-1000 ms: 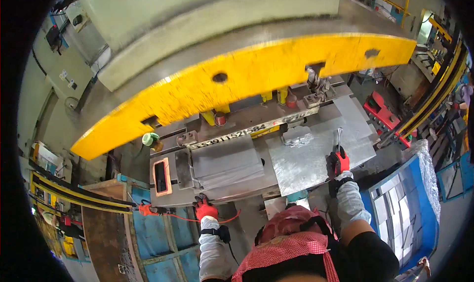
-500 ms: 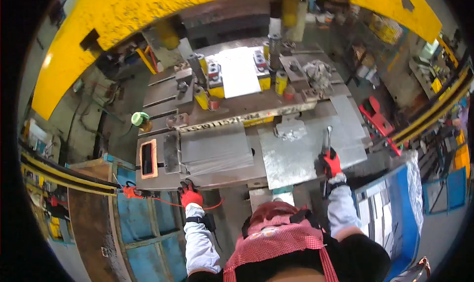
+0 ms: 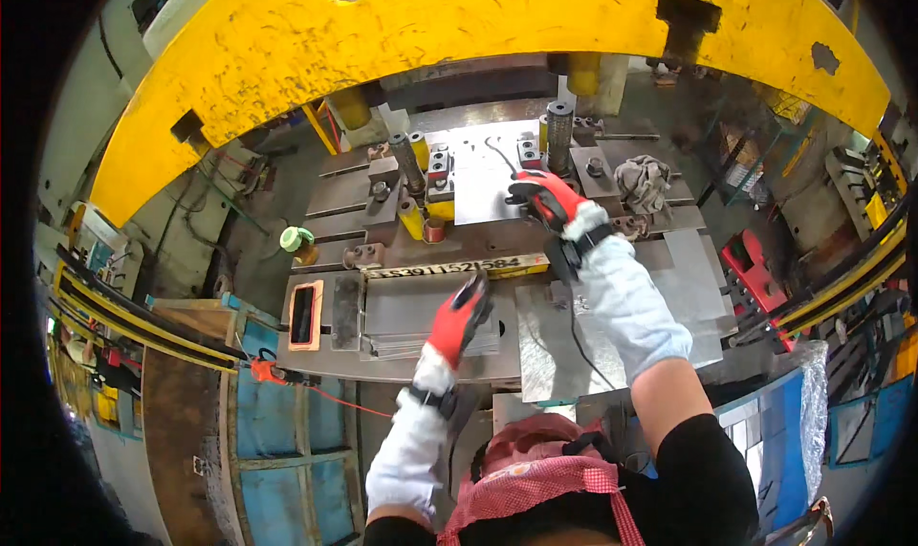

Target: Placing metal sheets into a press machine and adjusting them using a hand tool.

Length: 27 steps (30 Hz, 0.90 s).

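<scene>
My right hand [image 3: 547, 200], in a red and dark glove, is closed around a thin metal rod with a hooked end [image 3: 501, 153]. It reaches over the bright metal sheet [image 3: 478, 197] lying in the press die, and the hook's tip is above that sheet; whether it touches I cannot tell. My left hand [image 3: 461, 318], gloved the same way, is held over the right part of the stack of grey metal sheets [image 3: 406, 302], fingers stretched forward and nothing visible in them. Yellow guide posts [image 3: 409, 218] and dark springs [image 3: 559, 130] flank the bright sheet.
A large yellow press frame [image 3: 382, 30] arches overhead. A loose metal plate [image 3: 545, 355] lies at the right front of the press bed. A grey rag [image 3: 643, 181] is on the right, a green-capped bottle [image 3: 297, 243] on the left. A red cable [image 3: 354, 405] hangs at the front left.
My right hand has moved from the right front plate forward and left to the die, carrying the hooked rod. My left hand has left the bed's front edge and come over the sheet stack.
</scene>
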Motion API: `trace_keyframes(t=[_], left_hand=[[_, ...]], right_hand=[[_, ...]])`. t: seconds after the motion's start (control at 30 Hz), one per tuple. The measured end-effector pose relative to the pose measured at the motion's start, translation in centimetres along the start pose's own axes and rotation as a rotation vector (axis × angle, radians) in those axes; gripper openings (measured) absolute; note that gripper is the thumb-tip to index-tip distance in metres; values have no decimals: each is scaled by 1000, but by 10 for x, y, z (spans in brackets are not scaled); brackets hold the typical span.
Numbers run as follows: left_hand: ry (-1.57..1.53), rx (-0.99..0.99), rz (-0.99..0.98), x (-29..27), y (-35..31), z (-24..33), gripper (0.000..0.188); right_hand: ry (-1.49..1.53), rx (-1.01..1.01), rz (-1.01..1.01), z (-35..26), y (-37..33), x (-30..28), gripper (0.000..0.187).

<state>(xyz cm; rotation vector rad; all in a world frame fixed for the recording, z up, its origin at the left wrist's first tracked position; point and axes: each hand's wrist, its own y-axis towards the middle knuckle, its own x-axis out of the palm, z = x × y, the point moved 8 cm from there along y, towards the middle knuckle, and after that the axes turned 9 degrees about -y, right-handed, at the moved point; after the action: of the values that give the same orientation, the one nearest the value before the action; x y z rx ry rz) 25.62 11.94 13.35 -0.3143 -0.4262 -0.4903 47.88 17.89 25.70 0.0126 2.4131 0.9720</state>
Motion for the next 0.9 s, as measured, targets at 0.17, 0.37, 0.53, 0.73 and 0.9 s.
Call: trace_keyframes(t=[0.17,0.37,0.53,0.73,0.9], left_hand=[[-796,-11,-408,54,110,1,37],[-693,70,-115,38,145,0,32],[-110,321,154,-10,93,33,23],[270,463,283,-58,-10,141,23],[843,233,116,-33,-29,179,23]], right_hand=[[174,120,3,-29,-14,4,26],[786,825,307,-61,-193,-23,49],[623,1090,144,-54,-309,-9,50],[591,1126,213,-18,-334,4,42],[23,713,-115,-127,-210,-12,61]])
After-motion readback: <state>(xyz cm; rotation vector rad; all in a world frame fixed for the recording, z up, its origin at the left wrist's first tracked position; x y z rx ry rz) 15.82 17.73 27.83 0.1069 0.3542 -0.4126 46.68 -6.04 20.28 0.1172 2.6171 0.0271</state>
